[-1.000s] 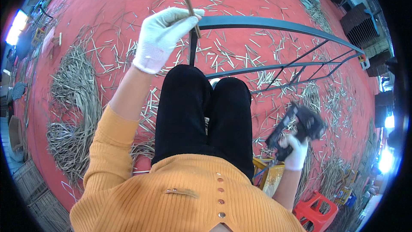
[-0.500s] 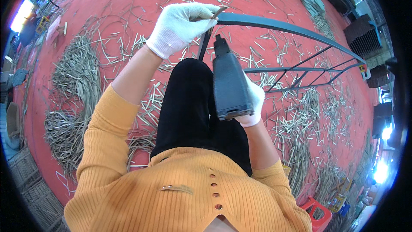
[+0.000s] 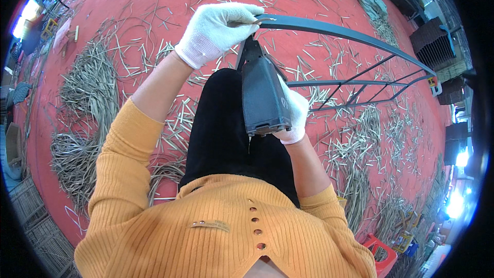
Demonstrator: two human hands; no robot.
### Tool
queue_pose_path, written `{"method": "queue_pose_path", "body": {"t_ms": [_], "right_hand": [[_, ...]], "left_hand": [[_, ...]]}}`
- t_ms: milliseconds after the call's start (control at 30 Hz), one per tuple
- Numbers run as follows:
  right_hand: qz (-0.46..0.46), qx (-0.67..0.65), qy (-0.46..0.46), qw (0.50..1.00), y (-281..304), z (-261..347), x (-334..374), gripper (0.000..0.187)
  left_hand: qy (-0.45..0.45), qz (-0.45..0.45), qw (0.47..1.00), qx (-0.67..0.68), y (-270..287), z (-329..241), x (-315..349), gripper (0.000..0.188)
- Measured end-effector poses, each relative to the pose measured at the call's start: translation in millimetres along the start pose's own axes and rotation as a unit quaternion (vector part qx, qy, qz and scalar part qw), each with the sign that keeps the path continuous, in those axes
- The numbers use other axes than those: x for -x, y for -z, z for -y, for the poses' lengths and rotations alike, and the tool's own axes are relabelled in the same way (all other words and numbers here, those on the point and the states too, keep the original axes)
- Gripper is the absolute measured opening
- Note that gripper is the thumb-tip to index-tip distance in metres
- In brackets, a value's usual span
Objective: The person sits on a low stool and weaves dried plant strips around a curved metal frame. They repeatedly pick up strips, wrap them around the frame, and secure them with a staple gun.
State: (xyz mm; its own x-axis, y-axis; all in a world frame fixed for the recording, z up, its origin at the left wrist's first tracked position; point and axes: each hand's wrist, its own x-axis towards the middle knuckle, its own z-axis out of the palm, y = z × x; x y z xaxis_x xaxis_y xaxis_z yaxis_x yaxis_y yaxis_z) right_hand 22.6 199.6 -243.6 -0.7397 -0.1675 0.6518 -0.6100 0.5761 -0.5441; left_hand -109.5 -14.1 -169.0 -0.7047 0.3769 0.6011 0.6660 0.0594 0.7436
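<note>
My left hand [image 3: 217, 31], in a white knit glove, pinches a thin brown strip [image 3: 266, 19] against the near corner of a dark metal frame [image 3: 334, 29]. The strip's free end sticks out past the fingertips. In my right hand [image 3: 297, 116], also gloved, is a dark nail or staple gun [image 3: 265, 95]; its body hides most of the fingers. The gun's nose points away from me and is close to the frame's corner, just below my left hand. Whether the nose touches the frame I cannot tell. The frame stretches away to the right, with several thin crossbars.
Bundles of dried strands [image 3: 92, 87] lie at the left, with more [image 3: 360, 167] at the right. Short cut pieces litter the red floor [image 3: 154, 0]. A red stool [image 3: 383, 257] stands at the lower right. Dark woven-looking stacks [image 3: 432, 44] line the far right.
My right hand has brought the gun left, its nose now close to the frame's corner beneath my left hand. The strip's free end has dropped flatter along the frame.
</note>
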Motion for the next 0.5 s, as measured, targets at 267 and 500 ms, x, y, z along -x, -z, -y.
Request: {"method": "queue_pose_path", "body": {"t_ms": [267, 500], "right_hand": [[-0.013, -0.015, 0.001, 1.000, -0.5, -1.7, 2.1, 0.069], [0.000, 0.007, -0.005, 1.000, -0.4, -2.6, 2.9, 0.070]], "left_hand": [[-0.002, -0.005, 1.000, 0.007, -1.3, 2.1, 1.4, 0.018], [0.010, -0.013, 1.000, -0.004, -2.6, -2.3, 2.9, 0.013]]}}
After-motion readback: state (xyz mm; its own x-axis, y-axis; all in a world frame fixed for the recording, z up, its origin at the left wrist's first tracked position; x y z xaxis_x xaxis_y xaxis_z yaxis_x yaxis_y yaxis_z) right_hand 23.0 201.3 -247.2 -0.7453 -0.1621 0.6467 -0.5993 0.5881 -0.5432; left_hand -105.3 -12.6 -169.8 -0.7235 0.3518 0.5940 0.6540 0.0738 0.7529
